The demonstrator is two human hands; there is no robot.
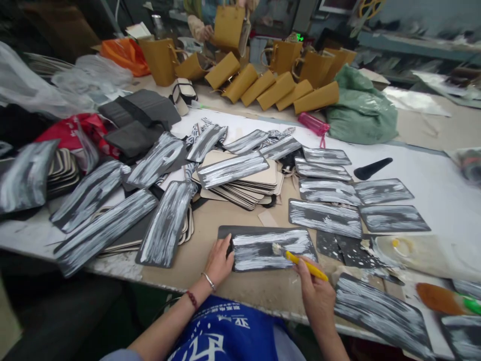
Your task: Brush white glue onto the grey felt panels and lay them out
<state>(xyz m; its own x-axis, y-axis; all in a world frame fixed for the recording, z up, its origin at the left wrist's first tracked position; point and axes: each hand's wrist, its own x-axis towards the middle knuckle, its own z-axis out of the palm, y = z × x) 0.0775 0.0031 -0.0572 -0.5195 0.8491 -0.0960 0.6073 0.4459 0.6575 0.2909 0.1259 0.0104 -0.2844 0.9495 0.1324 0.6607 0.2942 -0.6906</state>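
A dark grey rectangular panel (270, 250), streaked with white paste, lies on the brown board near the table's front edge. My left hand (219, 258) rests on its left end, fingers stretched out, with something black by the thumb. Between the fingers of my right hand (317, 296) is a yellow-handled brush (306, 265). Its whitened bristles touch the panel's coated face. Just right of this hand lies another coated panel (379, 311), hanging slightly towards the front edge. Other streaked panels (325, 216) are spread to the right of the worked panel.
Cream-coloured pieces (244, 185) are stacked beyond the panel, a coated panel on top. More coated panels (165, 223) overlap at left. Mustard bags (276, 90) line the back, where another person's hand (205, 32) shows. A paste-smeared container (421, 253) lies at right, by a green bag (358, 108).
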